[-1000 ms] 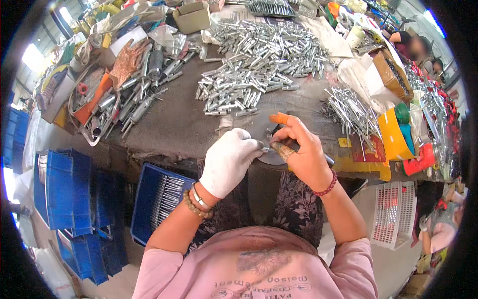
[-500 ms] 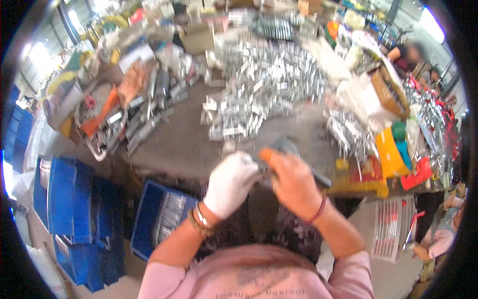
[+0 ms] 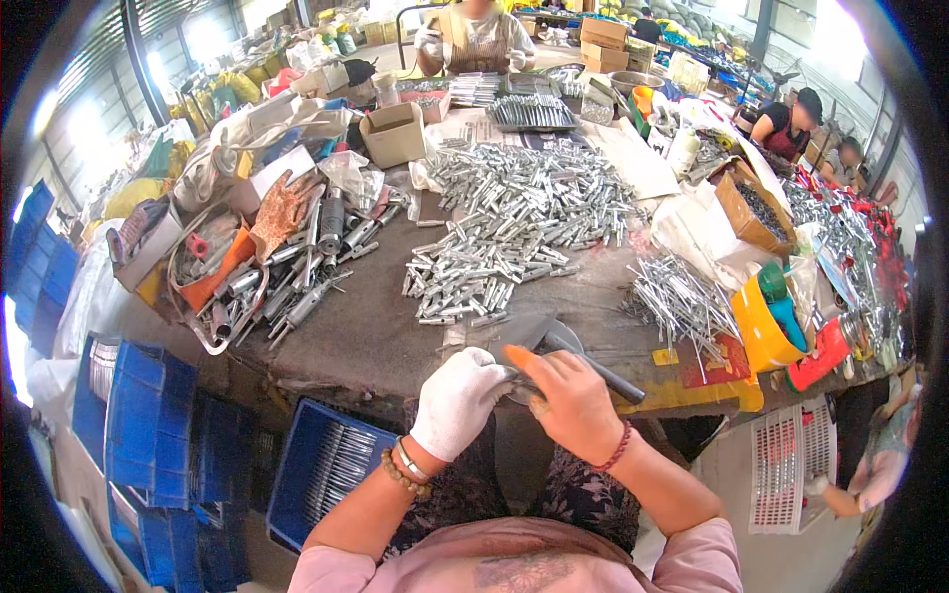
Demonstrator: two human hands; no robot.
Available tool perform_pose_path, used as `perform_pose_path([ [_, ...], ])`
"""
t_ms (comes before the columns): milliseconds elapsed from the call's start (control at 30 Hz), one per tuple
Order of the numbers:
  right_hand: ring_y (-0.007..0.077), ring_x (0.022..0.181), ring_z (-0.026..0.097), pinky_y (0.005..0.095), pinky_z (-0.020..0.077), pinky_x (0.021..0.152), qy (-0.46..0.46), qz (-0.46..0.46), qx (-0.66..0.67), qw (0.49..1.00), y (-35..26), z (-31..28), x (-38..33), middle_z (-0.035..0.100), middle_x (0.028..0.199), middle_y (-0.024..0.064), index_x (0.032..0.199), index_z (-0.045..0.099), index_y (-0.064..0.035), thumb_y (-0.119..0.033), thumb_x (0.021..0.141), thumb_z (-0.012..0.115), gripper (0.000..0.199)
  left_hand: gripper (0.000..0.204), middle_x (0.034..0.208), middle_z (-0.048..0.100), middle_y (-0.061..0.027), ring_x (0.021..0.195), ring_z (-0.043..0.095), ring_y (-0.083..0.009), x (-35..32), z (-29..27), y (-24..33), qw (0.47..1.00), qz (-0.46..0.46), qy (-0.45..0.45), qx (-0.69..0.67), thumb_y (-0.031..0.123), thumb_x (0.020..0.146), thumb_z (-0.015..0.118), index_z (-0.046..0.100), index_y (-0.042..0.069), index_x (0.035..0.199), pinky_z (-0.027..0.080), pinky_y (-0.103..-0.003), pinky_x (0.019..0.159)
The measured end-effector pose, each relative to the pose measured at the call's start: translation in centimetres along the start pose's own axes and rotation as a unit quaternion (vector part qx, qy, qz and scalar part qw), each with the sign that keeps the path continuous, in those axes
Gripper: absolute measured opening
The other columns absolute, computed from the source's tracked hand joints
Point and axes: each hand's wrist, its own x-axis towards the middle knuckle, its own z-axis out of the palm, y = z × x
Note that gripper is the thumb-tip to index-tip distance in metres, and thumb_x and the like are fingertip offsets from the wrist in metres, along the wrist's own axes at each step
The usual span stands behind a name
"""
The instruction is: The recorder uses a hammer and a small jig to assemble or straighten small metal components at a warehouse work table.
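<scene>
In a white glove, my left hand (image 3: 460,403) is closed in a pinch at the table's near edge. My right hand (image 3: 581,410) is bare apart from an orange cover (image 3: 523,363) on one finger. Its fingers are bent in against the left fingertips, and whatever small piece they hold between them is mostly hidden. Just beyond the hands lies a dark grey tool (image 3: 593,368) with a round bar and a flat plate. Farther up the table spreads a large pile of short silver metal tubes (image 3: 534,212).
Thin metal rods (image 3: 682,301) lie at right, near a yellow container (image 3: 767,321). Thicker tubes and orange gloves (image 3: 282,212) heap at left. Below the edge stand a blue bin (image 3: 280,504) of rods and a white basket (image 3: 774,474). A person (image 3: 484,40) is across the table.
The view has tilted up and sharpened, bringing the person across the table into sight. My hands stay together at the table edge, with the right fingers slightly shifted.
</scene>
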Motion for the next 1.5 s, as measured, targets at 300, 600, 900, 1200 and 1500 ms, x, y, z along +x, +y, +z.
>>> perform_pose_path([
  [300, 0.0347, 0.102, 0.067, 0.0472, 0.0544, 0.091, -0.046, 0.109, -0.173, 0.978, 3.8, -4.2, -1.9, 0.07, 0.104, 0.0125, 0.131, 0.069, -0.0107, -0.008, 0.081, 0.08, 0.051, 0.017, 0.096, 0.069, -0.0082, 0.094, 0.069, -0.0297, -0.4, 0.4, 0.1, 0.999, -0.003, 0.021, -0.029, 0.014, 0.085, 0.085, 0.079, 0.011, 0.101, 0.058, -0.04, 0.082],
  [600, 0.0391, 0.096, 0.07, 0.0464, 0.0578, 0.082, -0.006, 0.107, -0.038, 0.994, 1.4, -5.5, -3.1, 0.065, 0.112, 0.014, 0.137, 0.07, -0.0099, 0.007, 0.081, 0.072, 0.058, 0.019, 0.098, 0.07, -0.0087, 0.092, 0.07, -0.0307, 0.1, 0.7, -0.5, 0.999, 0.005, 0.013, -0.035, 0.008, 0.085, 0.084, 0.079, 0.009, 0.103, 0.056, -0.039, 0.083],
  [900, 0.0282, 0.086, 0.071, 0.0402, 0.058, 0.073, 0.049, 0.038, -0.107, 0.992, -0.6, -4.5, -4.5, 0.063, 0.104, 0.0092, 0.129, 0.08, -0.0142, 0.005, 0.081, 0.073, 0.052, 0.022, 0.095, 0.07, -0.0083, 0.089, 0.07, -0.029, -0.5, 0.8, -0.2, 0.999, 0.01, 0.029, -0.041, 0.003, 0.081, 0.087, 0.079, 0.008, 0.101, 0.057, -0.038, 0.08],
  [1200, 0.0272, 0.085, 0.069, 0.0396, 0.0587, 0.073, 0.094, 0.027, -0.131, 0.987, -1.0, -5.1, -4.1, 0.063, 0.101, 0.0078, 0.133, 0.079, -0.0172, 0.005, 0.084, 0.071, 0.055, 0.022, 0.094, 0.069, -0.0081, 0.089, 0.069, -0.0288, -0.3, 0.8, -0.3, 0.999, -0.005, 0.021, -0.044, 0.005, 0.08, 0.087, 0.079, 0.008, 0.1, 0.056, -0.037, 0.08],
  [1500, 0.0328, 0.089, 0.068, 0.0402, 0.0565, 0.078, 0.059, 0.071, -0.039, 0.995, 0.3, -5.5, -2.9, 0.063, 0.103, 0.0122, 0.137, 0.074, -0.0099, 0.009, 0.085, 0.071, 0.055, 0.022, 0.094, 0.068, -0.0086, 0.088, 0.069, -0.0283, -0.3, 1.0, -0.4, 0.997, 0.002, 0.038, -0.066, 0.003, 0.081, 0.087, 0.08, 0.008, 0.102, 0.056, -0.037, 0.079],
])
